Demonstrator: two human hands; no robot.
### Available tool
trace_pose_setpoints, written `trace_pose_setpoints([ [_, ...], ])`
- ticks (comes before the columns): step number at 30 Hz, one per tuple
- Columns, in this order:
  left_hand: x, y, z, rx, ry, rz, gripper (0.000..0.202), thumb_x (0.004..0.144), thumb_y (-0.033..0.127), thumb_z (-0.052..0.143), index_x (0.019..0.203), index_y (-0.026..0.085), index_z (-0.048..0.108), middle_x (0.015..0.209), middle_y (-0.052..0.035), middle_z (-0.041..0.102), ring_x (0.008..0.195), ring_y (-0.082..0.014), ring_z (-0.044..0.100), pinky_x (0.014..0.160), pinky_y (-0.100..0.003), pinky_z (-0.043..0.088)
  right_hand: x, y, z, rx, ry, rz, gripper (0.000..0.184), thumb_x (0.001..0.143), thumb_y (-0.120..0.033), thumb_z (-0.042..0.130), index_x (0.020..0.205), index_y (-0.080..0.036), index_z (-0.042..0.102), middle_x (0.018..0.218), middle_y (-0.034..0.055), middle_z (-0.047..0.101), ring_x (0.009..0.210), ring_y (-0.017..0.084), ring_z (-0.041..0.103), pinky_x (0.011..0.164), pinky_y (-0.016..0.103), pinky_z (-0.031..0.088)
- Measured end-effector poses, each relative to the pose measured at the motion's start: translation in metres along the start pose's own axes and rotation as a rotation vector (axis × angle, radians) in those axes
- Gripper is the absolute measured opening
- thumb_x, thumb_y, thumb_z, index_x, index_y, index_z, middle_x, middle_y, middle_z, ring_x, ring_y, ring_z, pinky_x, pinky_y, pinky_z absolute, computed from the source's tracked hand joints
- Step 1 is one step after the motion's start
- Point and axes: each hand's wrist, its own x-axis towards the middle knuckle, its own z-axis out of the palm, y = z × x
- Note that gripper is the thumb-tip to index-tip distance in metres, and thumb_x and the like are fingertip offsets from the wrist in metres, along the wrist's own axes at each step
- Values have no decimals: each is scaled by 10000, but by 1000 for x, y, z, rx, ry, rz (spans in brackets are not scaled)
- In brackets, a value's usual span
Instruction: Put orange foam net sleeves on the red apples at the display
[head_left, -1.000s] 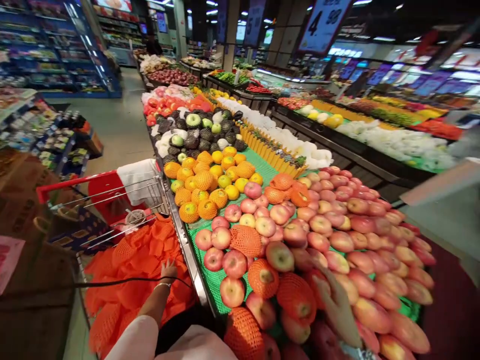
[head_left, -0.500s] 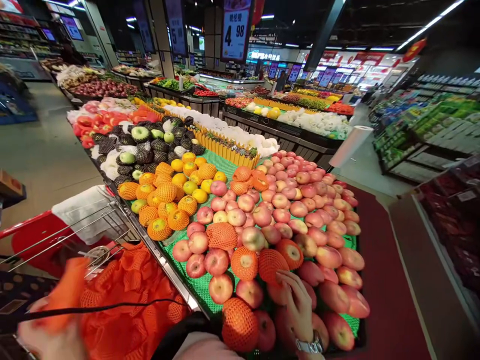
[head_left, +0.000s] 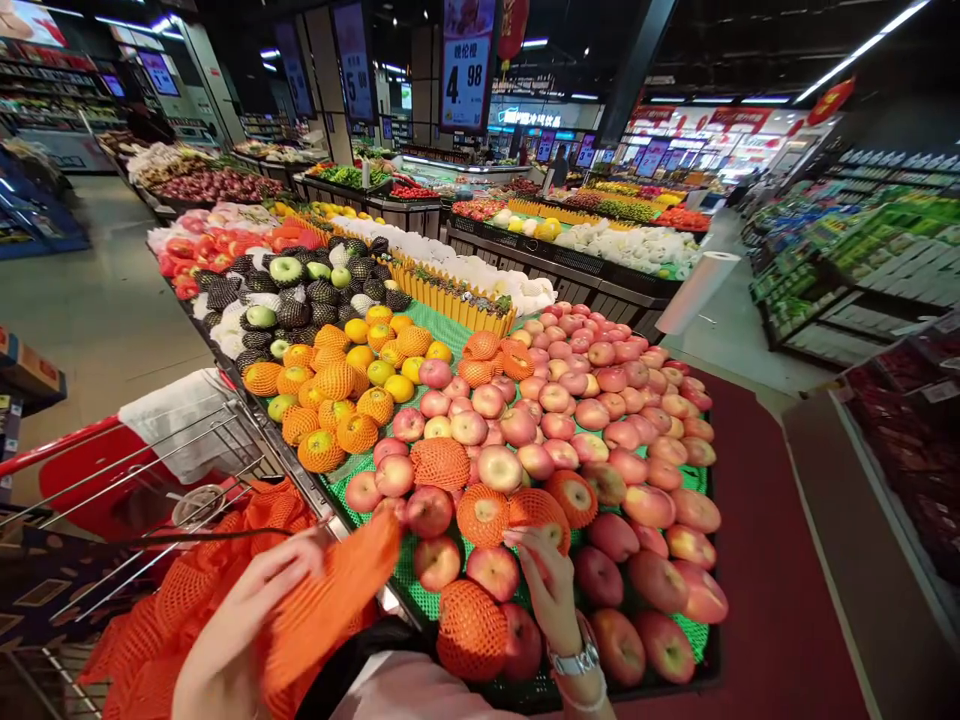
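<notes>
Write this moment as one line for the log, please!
left grip: holding orange foam net, blurred | right grip: at netted apple, hold unclear | cart: loose nets inside

foam net: was orange, meshed | apples: were red blushed yellow | display liner: was green | cloth: was white
</notes>
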Motion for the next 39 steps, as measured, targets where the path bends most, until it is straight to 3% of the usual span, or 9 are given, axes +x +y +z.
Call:
trace_pose_setpoints([
  [3, 30, 10, 31, 87, 16, 137, 309, 898, 511, 636, 922, 229, 761, 1013, -66, 736, 1037, -267, 635, 991, -360, 474, -4, -9, 4, 126, -79, 100, 291, 1029, -359, 475, 1211, -280, 688, 1137, 34, 762, 1014, 191, 728, 953, 316, 587],
  [6, 41, 21, 67, 72, -104, 215, 251, 940, 432, 591, 962, 232, 741, 1018, -63, 717, 1048, -248, 622, 1005, -347, 450, -5, -15, 9, 221, -86, 122, 410, 1034, -443, 442, 1380, -287, 598, 1236, 52, 733, 1043, 198, 726, 944, 326, 605],
  [12, 56, 13, 117, -61, -336, 216, 260, 974, 392, 523, 970, 196, 693, 945, -57, 690, 917, -215, 606, 905, -322, 457, 10, -28, 14, 111, 72, 22, 280, 1008, -296, 512, 1229, -271, 683, 1229, 57, 712, 1157, 203, 666, 979, 346, 583],
  [16, 69, -6, 129, -131, -366, 194, 246, 947, 397, 562, 1014, 193, 682, 1015, -67, 686, 986, -227, 598, 948, -340, 435, 18, -28, 8, -56, 111, -134, 233, 933, -109, 503, 926, -246, 691, 1067, 36, 710, 1021, 167, 666, 908, 292, 571],
  [20, 81, -28, 143, -239, -176, 90, 292, 856, 443, 677, 1016, 200, 652, 938, -34, 644, 925, -216, 582, 872, -326, 448, 12, -15, 10, -121, 1, -264, 310, 875, -35, 444, 846, -233, 681, 930, 27, 695, 887, 153, 672, 826, 280, 579],
  [24, 87, -42, 155, -412, -122, -4, 390, 832, 524, 683, 1058, 213, 616, 808, 14, 617, 783, -189, 582, 757, -306, 466, 3, 0, 27, -65, 15, -44, 321, 944, -106, 446, 1043, -238, 722, 1015, 68, 671, 911, 175, 693, 822, 322, 616],
  [29, 84, -34, 149, -222, -153, 94, 324, 909, 486, 605, 1051, 213, 704, 1094, -69, 715, 1095, -251, 616, 1024, -378, 442, 4, 15, 46, 271, 173, 314, 242, 897, -336, 640, 1107, -223, 594, 1102, 96, 647, 974, 225, 705, 808, 373, 639],
  [34, 78, -25, 146, -92, -361, 166, 370, 883, 470, 650, 1123, 205, 748, 1118, -100, 731, 1093, -278, 613, 1053, -426, 427, 9, 24, 45, 242, 181, 347, 311, 847, -455, 694, 1011, -208, 600, 932, 56, 710, 833, 207, 705, 765, 340, 611],
  [39, 80, -36, 163, -391, -365, 177, 768, 888, 750, 435, 1376, 180, 598, 1301, -160, 655, 1159, -305, 585, 1094, -481, 391, 1, 33, 37, 194, 200, 332, 325, 893, -527, 630, 881, -202, 639, 772, 24, 686, 730, 192, 644, 657, 310, 577],
])
